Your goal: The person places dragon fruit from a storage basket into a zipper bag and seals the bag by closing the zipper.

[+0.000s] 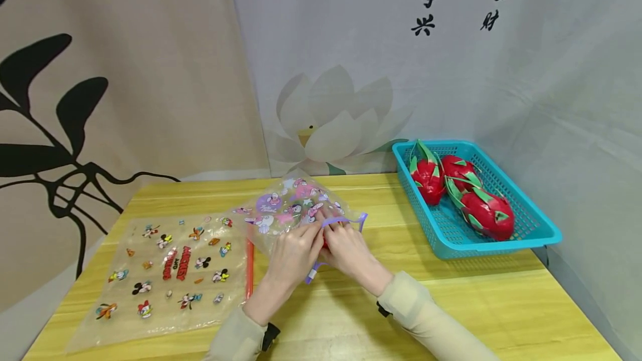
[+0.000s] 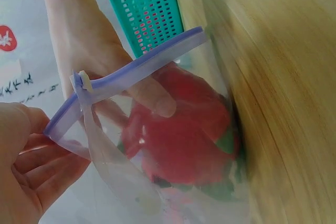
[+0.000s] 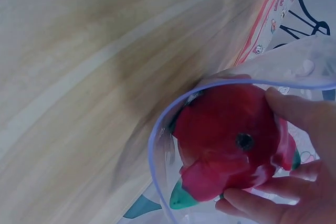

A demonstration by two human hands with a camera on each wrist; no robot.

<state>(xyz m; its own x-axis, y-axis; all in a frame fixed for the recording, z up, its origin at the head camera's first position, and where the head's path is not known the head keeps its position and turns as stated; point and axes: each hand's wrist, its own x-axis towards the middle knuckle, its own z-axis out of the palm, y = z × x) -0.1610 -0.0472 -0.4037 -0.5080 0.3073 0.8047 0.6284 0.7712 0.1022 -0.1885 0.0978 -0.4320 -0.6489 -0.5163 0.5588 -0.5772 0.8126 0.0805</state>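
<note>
A clear zip bag (image 1: 288, 205) with pink and purple cartoon prints and a purple zip edge lies mid-table, its mouth toward me. My left hand (image 1: 297, 247) grips the bag's rim, close to the slider in the left wrist view. My right hand (image 1: 353, 252) reaches through the mouth. In the right wrist view its thumb and fingers are curled round a red dragon fruit (image 3: 226, 135) with green tips, inside the bag. The head view hides most of this fruit behind both hands; through the plastic it shows plainly in the left wrist view.
A blue perforated basket (image 1: 501, 247) with 3 dragon fruits (image 1: 486, 213) stands at the table's right. On the left, a larger clear bag (image 1: 170, 272) with Mickey prints and a red zip edge lies flat. A printed curtain (image 1: 341, 32) hangs behind the table.
</note>
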